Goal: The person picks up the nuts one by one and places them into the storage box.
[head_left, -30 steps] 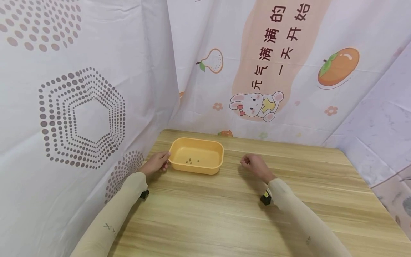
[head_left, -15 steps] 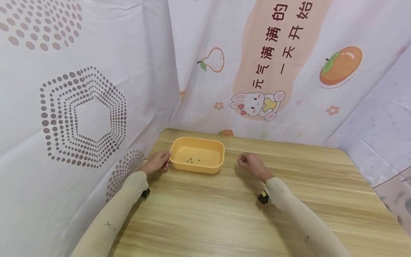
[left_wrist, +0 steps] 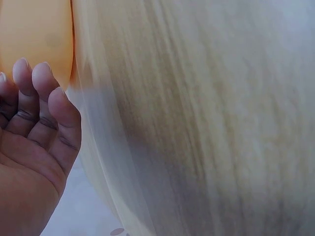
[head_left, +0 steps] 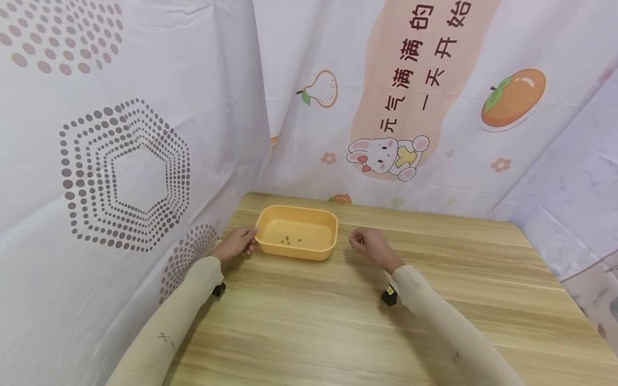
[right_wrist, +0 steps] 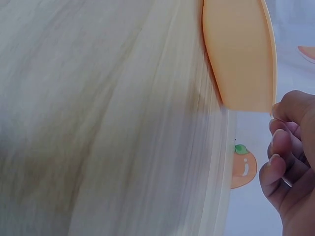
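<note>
A yellow-orange plastic basin (head_left: pixel 296 253) sits toward the back left of the wooden table. Several tiny dark pieces (head_left: pixel 287 238), too small to identify, lie on its floor. My left hand (head_left: pixel 235 243) holds the basin's left end, thumb by the rim and fingers curled at the outer wall; the left wrist view shows those fingers (left_wrist: pixel 44 108) against its side. To the right of the basin, apart from it, my right hand (head_left: pixel 373 246) hovers with curled fingers, thumb and index together. Whether anything small is pinched at those fingertips (right_wrist: pixel 278 109) cannot be made out.
The wood-grain table (head_left: pixel 309 316) spreads out in front of the basin and to its right. White printed curtains (head_left: pixel 309 155) hang along the back, left and right. Black wrist cameras (head_left: pixel 389 296) sit under both sleeves.
My right hand has moved left, closer to the basin, with its fingers still curled. The left hand stays at the basin's left end, and the basin has not visibly moved on the table.
</note>
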`<control>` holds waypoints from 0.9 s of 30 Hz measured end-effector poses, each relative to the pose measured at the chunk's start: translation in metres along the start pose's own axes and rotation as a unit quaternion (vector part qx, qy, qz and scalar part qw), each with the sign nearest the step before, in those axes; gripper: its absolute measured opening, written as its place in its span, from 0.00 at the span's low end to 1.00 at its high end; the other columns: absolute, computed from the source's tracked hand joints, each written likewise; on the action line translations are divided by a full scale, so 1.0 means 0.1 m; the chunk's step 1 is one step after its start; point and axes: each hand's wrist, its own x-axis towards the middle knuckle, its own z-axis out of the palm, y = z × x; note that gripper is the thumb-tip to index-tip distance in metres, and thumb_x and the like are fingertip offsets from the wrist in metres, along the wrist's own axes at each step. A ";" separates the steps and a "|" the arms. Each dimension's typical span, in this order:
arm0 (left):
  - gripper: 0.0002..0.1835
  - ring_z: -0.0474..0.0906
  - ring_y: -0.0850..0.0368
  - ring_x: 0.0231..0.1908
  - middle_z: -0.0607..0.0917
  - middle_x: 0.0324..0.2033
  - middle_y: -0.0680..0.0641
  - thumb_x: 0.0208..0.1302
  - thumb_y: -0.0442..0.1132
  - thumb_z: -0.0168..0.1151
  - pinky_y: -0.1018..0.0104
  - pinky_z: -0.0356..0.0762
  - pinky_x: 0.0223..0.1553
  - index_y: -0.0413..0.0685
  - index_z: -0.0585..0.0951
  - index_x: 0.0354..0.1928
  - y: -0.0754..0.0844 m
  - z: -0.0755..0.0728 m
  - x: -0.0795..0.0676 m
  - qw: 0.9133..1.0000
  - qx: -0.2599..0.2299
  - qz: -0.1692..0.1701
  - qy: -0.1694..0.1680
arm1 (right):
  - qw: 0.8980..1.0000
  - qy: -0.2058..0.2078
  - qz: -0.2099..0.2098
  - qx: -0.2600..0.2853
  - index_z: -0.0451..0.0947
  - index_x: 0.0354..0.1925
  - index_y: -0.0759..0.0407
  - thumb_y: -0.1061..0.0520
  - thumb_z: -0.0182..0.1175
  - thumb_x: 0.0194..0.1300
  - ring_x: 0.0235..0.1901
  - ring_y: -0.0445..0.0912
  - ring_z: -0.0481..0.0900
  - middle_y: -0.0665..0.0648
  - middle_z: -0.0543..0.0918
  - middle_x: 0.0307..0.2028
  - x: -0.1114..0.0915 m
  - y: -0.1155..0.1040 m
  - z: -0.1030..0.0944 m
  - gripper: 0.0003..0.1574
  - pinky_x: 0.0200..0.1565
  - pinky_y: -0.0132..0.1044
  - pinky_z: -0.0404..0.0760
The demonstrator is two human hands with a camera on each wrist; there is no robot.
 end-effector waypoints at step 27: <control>0.23 0.73 0.56 0.22 0.77 0.25 0.45 0.76 0.54 0.40 0.66 0.74 0.22 0.40 0.73 0.38 0.01 -0.02 -0.01 1.000 0.008 0.005 -0.009 | 0.999 0.005 -0.012 0.034 0.79 0.31 0.51 0.56 0.60 0.65 0.27 0.38 0.75 0.45 0.78 0.25 0.11 -0.24 0.19 0.05 0.29 0.31 0.76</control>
